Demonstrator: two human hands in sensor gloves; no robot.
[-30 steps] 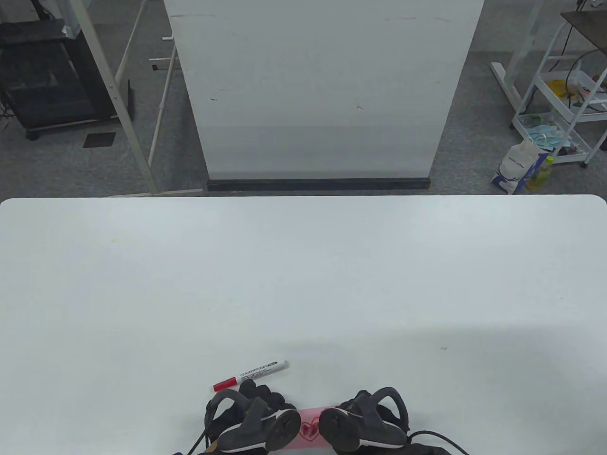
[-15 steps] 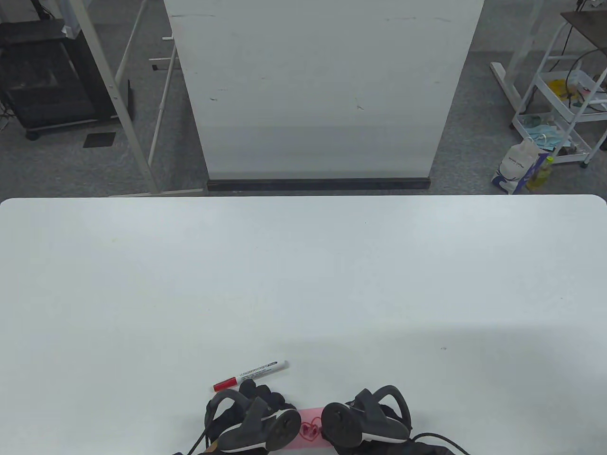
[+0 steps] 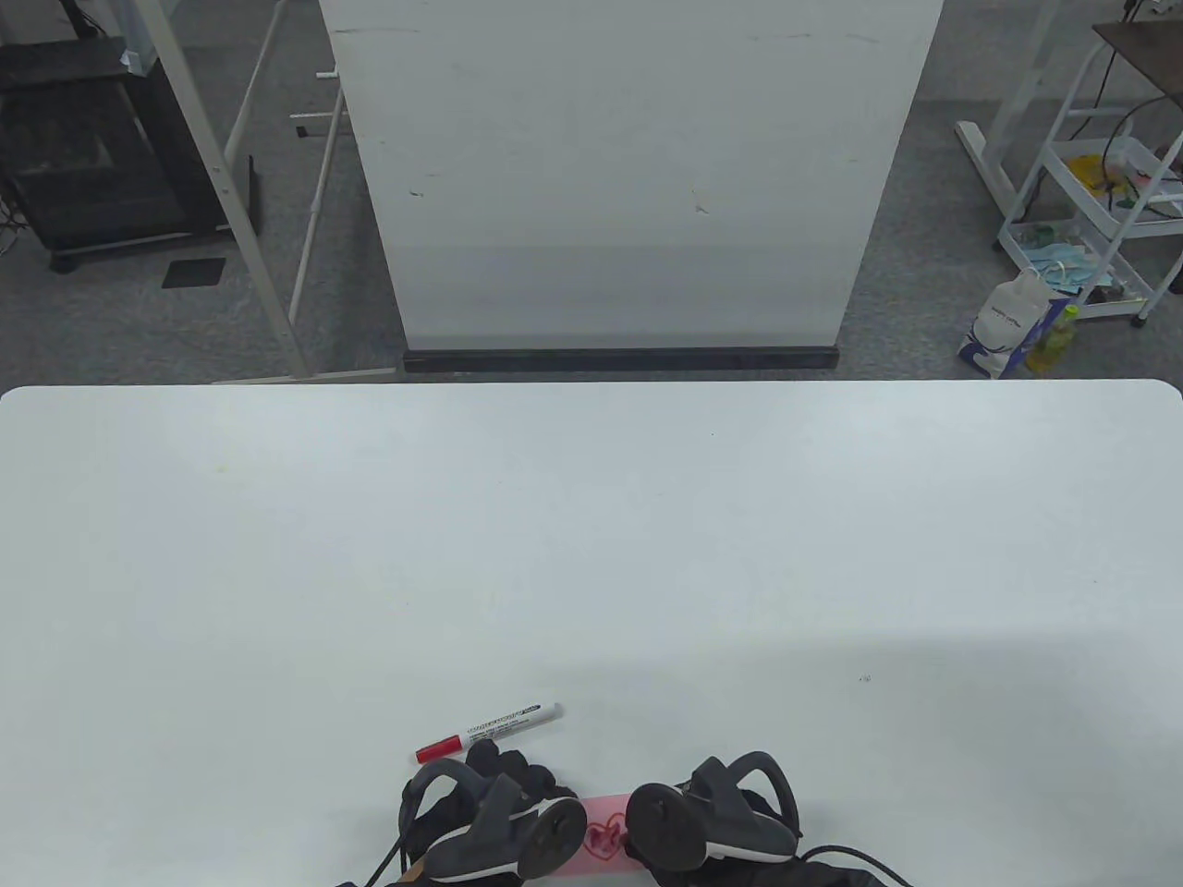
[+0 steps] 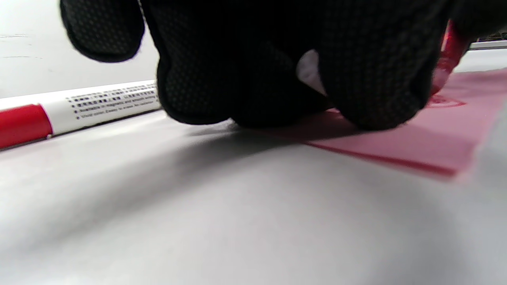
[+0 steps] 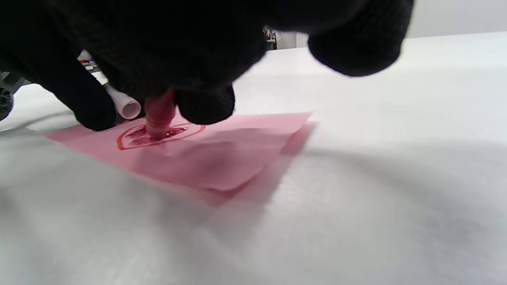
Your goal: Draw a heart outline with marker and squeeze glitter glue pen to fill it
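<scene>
A pink paper (image 3: 605, 807) lies at the table's near edge, with a red heart outline (image 3: 605, 836) drawn on it. My right hand (image 5: 166, 79) pinches a red glitter glue pen (image 5: 159, 114) upright, its tip down inside the heart (image 5: 158, 136), where red glitter shows. The fingertips of my left hand (image 4: 285, 99) press on the left part of the paper (image 4: 396, 146). In the table view the trackers hide most of both hands (image 3: 504, 771) (image 3: 689, 799). A white marker with a red cap (image 3: 490, 730) lies just beyond the left hand.
The white table (image 3: 591, 554) stretches far ahead and to both sides. A white board (image 3: 628, 176) stands on the floor past its far edge. A black cable (image 3: 850, 850) trails from the right hand.
The right hand shifted slightly left over the heart with the glue pen. More red glitter shows inside the outline. The left hand and the marker stayed put.
</scene>
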